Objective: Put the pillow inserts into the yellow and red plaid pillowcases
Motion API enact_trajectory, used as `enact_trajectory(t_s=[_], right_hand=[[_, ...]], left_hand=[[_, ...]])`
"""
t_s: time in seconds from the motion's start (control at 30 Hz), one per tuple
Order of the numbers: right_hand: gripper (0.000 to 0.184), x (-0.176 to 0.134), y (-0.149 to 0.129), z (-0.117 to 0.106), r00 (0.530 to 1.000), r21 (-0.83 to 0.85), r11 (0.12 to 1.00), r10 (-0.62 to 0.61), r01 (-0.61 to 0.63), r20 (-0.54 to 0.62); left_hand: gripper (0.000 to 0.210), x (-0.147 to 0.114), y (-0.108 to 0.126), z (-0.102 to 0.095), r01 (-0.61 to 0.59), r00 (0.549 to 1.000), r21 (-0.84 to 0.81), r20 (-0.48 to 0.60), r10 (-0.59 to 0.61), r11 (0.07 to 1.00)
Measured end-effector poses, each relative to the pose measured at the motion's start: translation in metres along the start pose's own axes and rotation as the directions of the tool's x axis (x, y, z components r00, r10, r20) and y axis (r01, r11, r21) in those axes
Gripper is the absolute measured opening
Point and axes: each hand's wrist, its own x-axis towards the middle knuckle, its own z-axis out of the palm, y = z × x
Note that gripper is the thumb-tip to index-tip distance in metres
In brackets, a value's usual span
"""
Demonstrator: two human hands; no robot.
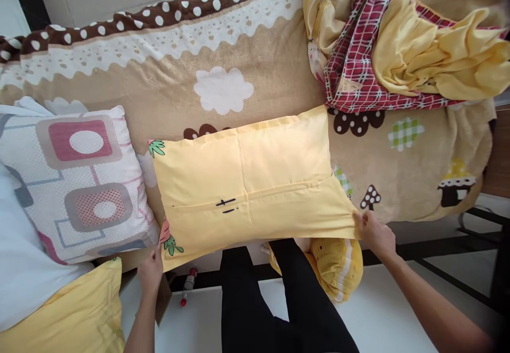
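A yellow pillowcase (279, 153) with carrot prints at its left corners lies stretched out flat before me, on a beige patterned blanket (159, 90). It has a long seam across it and a few dark marks near the middle. My left hand (150, 272) pinches its near left corner. At the near right corner, my right hand (377, 235) grips the cloth and pulls it taut outward. Whether a pillow is inside, I cannot tell for sure. Just left of it rests a white pillow (137, 183) with pink and grey rounded squares.
Bunched yellow and red-checked bedding (350, 60) is heaped at the far right. Another yellow pillow (75, 310) lies at the lower left beside white cloth (24, 268). Below the bed edge are a yellow plush cushion (338, 268) and a bottle (188, 285) with a red cap.
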Motion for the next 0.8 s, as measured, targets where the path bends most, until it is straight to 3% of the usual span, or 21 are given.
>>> enact_trajectory(t_s=[0.07,0.13,0.17,0.23,0.3,0.37,0.43,0.47,0.5,0.57,0.7,0.77,0.8], right_hand=[[0.036,0.004,-0.015,-0.017,0.998,0.035,0.998,0.057,-0.056,-0.030],[0.040,-0.004,-0.046,-0.036,0.978,0.147,0.986,-0.048,0.079,-0.205],[0.044,-0.015,-0.068,-0.045,0.934,0.198,0.954,-0.155,0.227,-0.321],[0.048,-0.047,-0.125,-0.059,0.816,0.234,0.841,-0.344,0.488,-0.464],[0.050,-0.084,-0.187,-0.065,0.683,0.193,0.699,-0.538,0.689,-0.494],[0.057,-0.112,-0.241,-0.067,0.516,0.119,0.522,-0.735,0.845,-0.440],[0.060,-0.118,-0.271,-0.064,0.431,0.070,0.441,-0.814,0.895,-0.389],[0.061,-0.113,-0.275,-0.061,0.423,0.053,0.435,-0.829,0.899,-0.366],[0.062,-0.103,-0.272,-0.058,0.437,0.042,0.451,-0.831,0.891,-0.343],[0.067,-0.075,-0.251,-0.051,0.510,0.034,0.526,-0.805,0.850,-0.303],[0.072,-0.027,-0.199,-0.034,0.755,0.093,0.761,-0.605,0.641,-0.255],[0.071,-0.015,-0.185,-0.026,0.874,0.180,0.860,-0.446,0.478,-0.192],[0.071,-0.011,-0.181,-0.023,0.911,0.225,0.884,-0.386,0.410,-0.143]], left_hand=[[0.046,-0.001,0.017,-0.012,-0.069,0.997,-0.022,-0.039,0.068,0.997],[0.057,-0.010,0.044,-0.022,-0.256,0.964,-0.081,-0.103,0.247,0.963],[0.062,-0.019,0.062,-0.025,-0.388,0.918,-0.101,-0.129,0.375,0.916],[0.071,-0.042,0.106,-0.022,-0.648,0.760,-0.096,-0.143,0.634,0.755],[0.069,-0.069,0.155,-0.006,-0.789,0.615,-0.068,-0.100,0.782,0.611],[0.064,-0.091,0.197,0.016,-0.865,0.500,-0.060,0.001,0.866,0.499],[0.058,-0.098,0.221,0.038,-0.896,0.439,-0.037,0.081,0.895,0.443],[0.057,-0.096,0.224,0.047,-0.902,0.426,-0.025,0.112,0.898,0.431],[0.056,-0.089,0.220,0.053,-0.901,0.429,-0.014,0.130,0.894,0.434],[0.057,-0.066,0.195,0.058,-0.873,0.484,0.006,0.133,0.865,0.487],[0.066,-0.016,0.132,0.058,-0.691,0.721,-0.013,0.059,0.691,0.722],[0.069,0.000,0.118,0.061,-0.575,0.809,-0.103,0.073,0.583,0.811],[0.070,0.005,0.117,0.064,-0.519,0.838,-0.159,0.095,0.537,0.840]])
